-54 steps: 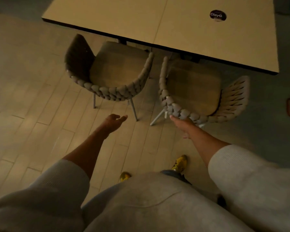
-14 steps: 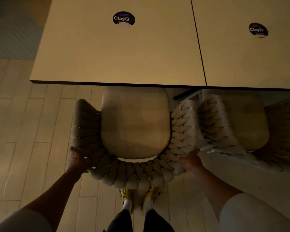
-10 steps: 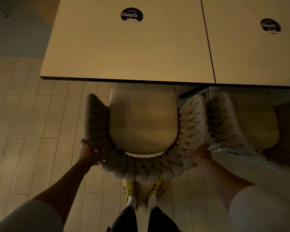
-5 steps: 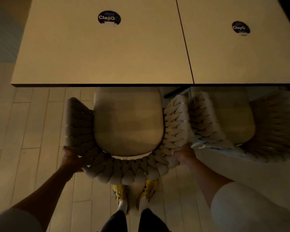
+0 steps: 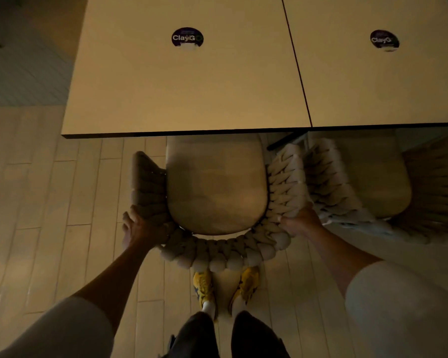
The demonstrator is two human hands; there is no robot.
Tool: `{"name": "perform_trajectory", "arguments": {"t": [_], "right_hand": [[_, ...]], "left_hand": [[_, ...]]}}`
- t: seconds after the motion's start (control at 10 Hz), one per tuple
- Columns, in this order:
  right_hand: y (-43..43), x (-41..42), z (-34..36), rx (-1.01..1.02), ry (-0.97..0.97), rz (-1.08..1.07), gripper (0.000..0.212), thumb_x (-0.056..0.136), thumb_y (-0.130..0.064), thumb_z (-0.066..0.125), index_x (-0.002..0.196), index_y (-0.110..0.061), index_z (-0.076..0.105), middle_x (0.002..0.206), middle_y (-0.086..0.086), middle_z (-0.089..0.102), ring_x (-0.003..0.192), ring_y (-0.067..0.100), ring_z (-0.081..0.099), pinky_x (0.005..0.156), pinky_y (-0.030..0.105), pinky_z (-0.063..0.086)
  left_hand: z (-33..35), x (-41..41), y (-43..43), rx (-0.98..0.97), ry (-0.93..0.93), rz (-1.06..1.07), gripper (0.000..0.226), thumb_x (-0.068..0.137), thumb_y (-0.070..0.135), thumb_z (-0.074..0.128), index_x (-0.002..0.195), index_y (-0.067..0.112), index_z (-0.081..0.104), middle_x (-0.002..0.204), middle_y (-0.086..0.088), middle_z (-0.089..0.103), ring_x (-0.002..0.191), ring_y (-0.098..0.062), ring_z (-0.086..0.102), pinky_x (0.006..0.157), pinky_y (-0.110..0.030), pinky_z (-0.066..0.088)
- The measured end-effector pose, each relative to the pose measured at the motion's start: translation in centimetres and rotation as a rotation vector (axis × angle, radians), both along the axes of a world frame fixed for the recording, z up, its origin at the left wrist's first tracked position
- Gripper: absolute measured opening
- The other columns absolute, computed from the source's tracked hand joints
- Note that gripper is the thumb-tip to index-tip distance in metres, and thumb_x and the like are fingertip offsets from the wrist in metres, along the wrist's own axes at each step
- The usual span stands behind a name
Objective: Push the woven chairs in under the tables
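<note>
**Head view: chair partly in, neighbour chair very close**

Head view shows me the chair (image 5: 215, 187) straight in front of the table (image 5: 186, 86), with only the front edge of its seat hidden below the table edge. Most of the seat and the whole woven back are outside, so I judge the push is not finished.

My left hand (image 5: 140, 228) is closed around the woven back at its left corner. My right hand (image 5: 301, 223) is closed on the back at the right corner, fingers curled into the weave. Both hands grip; neither is spread.

What can go wrong, in my judgement:

- The second chair (image 5: 360, 182) stands just beside on the right, and its woven side seems to touch the side of my chair. If I push straight, the two weaves may catch and drag the second chair, or turn mine.
- My right hand sits exactly between the two chairs. It could be squeezed there when the chair goes forward.
- A dark bar (image 5: 282, 143) shows under the table near the seam. A chair leg may hit it; I cannot see the legs from here.
- The arms of the chair are high. I cannot tell if they pass below the table edge.
- My shoes (image 5: 225, 285) are right behind the back, so a step forward could hit the rear legs.
</note>
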State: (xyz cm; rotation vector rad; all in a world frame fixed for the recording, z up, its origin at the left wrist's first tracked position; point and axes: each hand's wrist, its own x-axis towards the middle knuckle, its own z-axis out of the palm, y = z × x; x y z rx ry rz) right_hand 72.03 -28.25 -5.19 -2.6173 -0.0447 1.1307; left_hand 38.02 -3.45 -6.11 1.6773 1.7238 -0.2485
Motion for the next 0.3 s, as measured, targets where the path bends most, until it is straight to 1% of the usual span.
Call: {"name": "perform_trajectory", "arguments": {"t": [0.1,0.2,0.3], "right_hand": [[-0.3,-0.8,1.4,0.064,-0.019,0.038,0.106,0.081,-0.048,0.083,0.159,-0.006,0.025,0.157,0.016,0.041,0.139,0.033,0.048,0.106,0.034,0.046],[-1.1,-2.2,3.1,0.075,-0.013,0.078,0.100,0.078,-0.056,0.081,0.154,-0.008,0.037,0.153,0.015,0.046,0.135,0.032,0.052,0.104,0.034,0.048],[-2.1,-3.6,3.2,0.137,0.008,0.078,0.101,0.073,-0.066,0.079,0.151,-0.012,0.043,0.150,0.010,0.050,0.133,0.030,0.054,0.104,0.032,0.047]], "left_hand": [[1.1,0.4,-0.4,-0.018,0.137,-0.235,0.114,0.066,0.074,0.073,0.156,0.025,0.022,0.157,-0.011,0.028,0.141,-0.037,0.030,0.108,-0.058,0.041],[-0.2,0.5,-0.2,-0.107,0.251,-0.501,0.087,0.060,0.089,0.052,0.136,0.046,0.050,0.145,0.002,0.050,0.132,-0.030,0.046,0.104,-0.051,0.047],[-3.9,1.4,0.5,-0.149,0.236,-0.651,0.084,0.053,0.088,0.046,0.119,0.040,0.065,0.121,0.004,0.069,0.112,-0.025,0.063,0.097,-0.044,0.054]]}}
